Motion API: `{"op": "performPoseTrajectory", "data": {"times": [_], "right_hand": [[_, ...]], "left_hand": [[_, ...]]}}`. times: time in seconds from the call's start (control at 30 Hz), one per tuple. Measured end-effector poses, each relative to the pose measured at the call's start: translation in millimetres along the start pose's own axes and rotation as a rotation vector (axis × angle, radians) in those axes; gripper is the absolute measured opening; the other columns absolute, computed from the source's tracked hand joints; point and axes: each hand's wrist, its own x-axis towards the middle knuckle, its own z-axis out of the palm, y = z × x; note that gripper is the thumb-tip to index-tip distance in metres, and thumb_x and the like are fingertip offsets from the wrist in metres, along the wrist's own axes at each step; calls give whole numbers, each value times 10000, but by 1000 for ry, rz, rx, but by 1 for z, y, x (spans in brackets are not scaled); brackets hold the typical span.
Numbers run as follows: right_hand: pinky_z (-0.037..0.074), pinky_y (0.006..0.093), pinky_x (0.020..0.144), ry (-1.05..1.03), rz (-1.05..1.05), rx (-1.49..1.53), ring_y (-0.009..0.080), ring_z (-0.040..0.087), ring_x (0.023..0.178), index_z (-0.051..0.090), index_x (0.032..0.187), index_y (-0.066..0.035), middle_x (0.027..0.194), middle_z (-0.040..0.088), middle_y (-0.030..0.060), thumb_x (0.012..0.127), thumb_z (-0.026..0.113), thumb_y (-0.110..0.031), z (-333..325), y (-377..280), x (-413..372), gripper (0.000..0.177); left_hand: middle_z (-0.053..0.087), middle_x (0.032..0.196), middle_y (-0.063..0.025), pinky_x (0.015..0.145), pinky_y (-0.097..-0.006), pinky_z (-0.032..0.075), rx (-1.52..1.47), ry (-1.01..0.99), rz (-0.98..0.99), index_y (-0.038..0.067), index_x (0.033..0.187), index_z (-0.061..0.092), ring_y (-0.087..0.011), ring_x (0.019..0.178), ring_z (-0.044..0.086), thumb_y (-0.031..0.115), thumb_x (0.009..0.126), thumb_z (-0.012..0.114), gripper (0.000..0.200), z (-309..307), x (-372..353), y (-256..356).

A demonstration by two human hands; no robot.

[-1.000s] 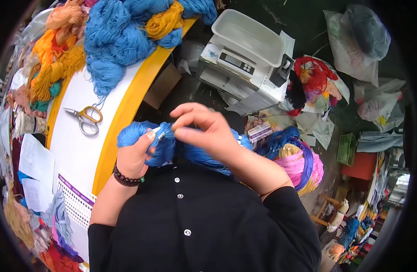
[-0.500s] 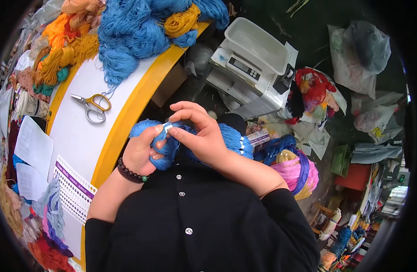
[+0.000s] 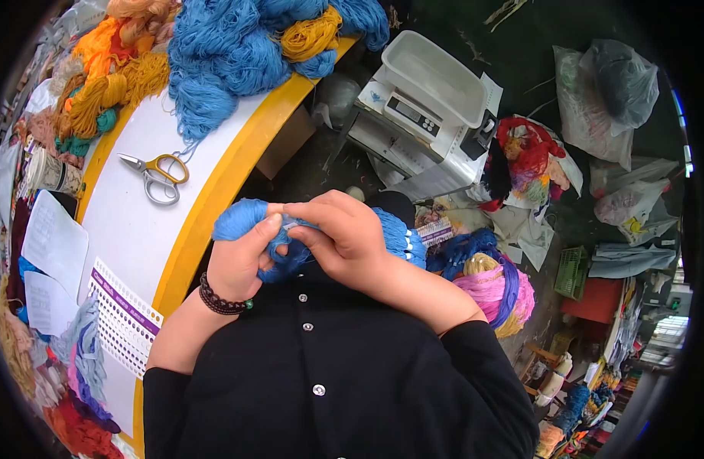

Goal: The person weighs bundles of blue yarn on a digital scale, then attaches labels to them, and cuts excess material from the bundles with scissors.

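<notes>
My left hand (image 3: 248, 251), a beaded bracelet on its wrist, is closed around a skein of blue thread (image 3: 240, 219). Its thumb presses near the top of the bundle. Facing it, my right hand (image 3: 343, 233) pinches a small white band (image 3: 291, 226) at the skein, thumb and forefinger together. The band is partly hidden by the fingers. Behind my right wrist, more blue skeins with white bands (image 3: 401, 239) lie close to my lap. Scissors with a yellow and grey handle (image 3: 163, 178) rest on the white table (image 3: 126, 222).
A heap of blue thread (image 3: 225, 57) covers the table's far end, with orange and mustard skeins (image 3: 99, 99) beside it. Printed cards (image 3: 126, 310) and papers (image 3: 57, 245) lie left. A digital scale (image 3: 428, 84) stands beyond the table. Pink thread (image 3: 493, 291) sits at my right.
My right hand has turned over, its raised fingers now folded in toward the skein. The left hand has tilted the skein, and its top bulges further left.
</notes>
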Motion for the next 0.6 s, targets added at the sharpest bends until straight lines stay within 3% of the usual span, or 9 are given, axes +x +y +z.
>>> {"op": "performPoseTrajectory", "data": {"times": [0.07, 0.13, 0.27, 0.4, 0.53, 0.6], "right_hand": [[471, 316, 588, 73, -87, -31, 252, 594, 699, 644, 981, -44, 788, 609, 109, 738, 697, -11, 0, -1, 0, 251], [472, 314, 593, 93, -56, 15, 249, 598, 703, 646, 967, -38, 795, 614, 107, 743, 694, -6, 2, -3, -3, 231], [472, 304, 604, 169, 22, 143, 234, 603, 711, 649, 913, -21, 809, 626, 98, 760, 681, 11, 7, -7, -3, 160], [471, 298, 608, 210, 45, 174, 224, 604, 713, 647, 888, -15, 801, 622, 94, 767, 673, 21, 8, -8, -1, 129], [456, 277, 629, 107, 33, 165, 194, 592, 742, 644, 906, -27, 854, 617, 90, 786, 654, 41, -1, -14, -2, 138], [448, 279, 597, 53, 45, 163, 197, 578, 724, 638, 921, -35, 846, 588, 89, 779, 657, 46, -5, -19, -3, 164]], "left_hand": [[600, 739, -3, 491, -169, 352, 77, 58, 82, 47, 985, 650, -40, 571, 493, 196, 909, 575, 183, 3, -3, -3], [612, 783, -4, 566, -184, 404, 327, 15, 351, 33, 1046, 655, -61, 653, 543, 190, 928, 553, 221, 1, -6, -8], [606, 763, -46, 617, -243, 450, 610, 36, 729, 6, 948, 649, -110, 670, 565, 168, 925, 567, 183, 4, -5, -9], [599, 738, -42, 613, -247, 447, 746, 61, 894, 5, 908, 642, -111, 671, 564, 162, 917, 580, 169, 8, -4, -6], [601, 708, -60, 445, -191, 363, 350, -14, 410, 8, 923, 573, -62, 451, 442, 217, 953, 491, 226, 11, -7, 1], [597, 690, -64, 421, -192, 335, 3, -244, -89, 18, 935, 581, -61, 445, 426, 266, 954, 477, 269, -1, -3, 8]]}}
